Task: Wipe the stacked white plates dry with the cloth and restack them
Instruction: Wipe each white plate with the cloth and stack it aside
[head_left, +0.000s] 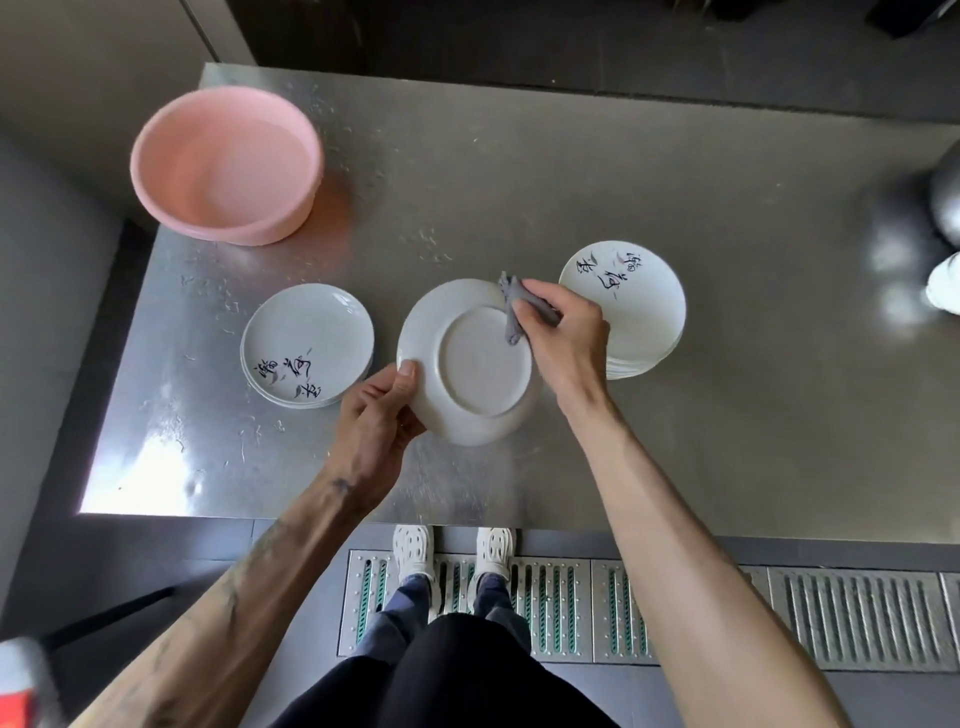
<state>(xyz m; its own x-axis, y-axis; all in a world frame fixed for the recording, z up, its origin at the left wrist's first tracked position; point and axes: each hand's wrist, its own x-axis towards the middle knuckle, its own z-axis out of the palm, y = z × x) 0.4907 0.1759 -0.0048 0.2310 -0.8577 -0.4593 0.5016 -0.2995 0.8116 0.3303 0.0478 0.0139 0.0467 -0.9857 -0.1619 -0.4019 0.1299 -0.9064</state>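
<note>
My left hand (376, 415) grips the near-left rim of a white plate (470, 364), held above the steel table with its underside facing me. My right hand (563, 332) holds a grey cloth (514, 312) against the plate's upper right rim and foot ring. A short stack of white plates with black brush writing (306, 345) sits on the table to the left. A taller stack of the same plates (631, 301) stands to the right, partly hidden behind my right hand.
A pink basin (228, 163) stands at the table's (519, 171) back left corner. Water drops spot the steel surface. A dark rounded object (930, 223) lies at the far right edge. My feet stand on a floor drain grate (675, 608) below the table's front edge.
</note>
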